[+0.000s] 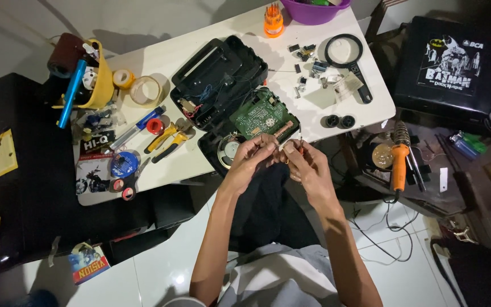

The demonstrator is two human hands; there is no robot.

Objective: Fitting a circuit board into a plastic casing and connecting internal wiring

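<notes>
We see the left hand [255, 152] and right hand [304, 159] with fingers pinched together on a tiny orange-tipped part [300, 149], just off the worktop [200, 153] edge beside the green circuit board [261, 117]. It looks light, thin, bendable; best pinched near its ends.

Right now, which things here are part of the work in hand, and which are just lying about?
In use: left hand and right hand, pinching a small part together; green circuit board; opened black case; speaker.

Lying about: tape rolls; pliers; magnifying glass; soldering iron; purple bowl.
</notes>
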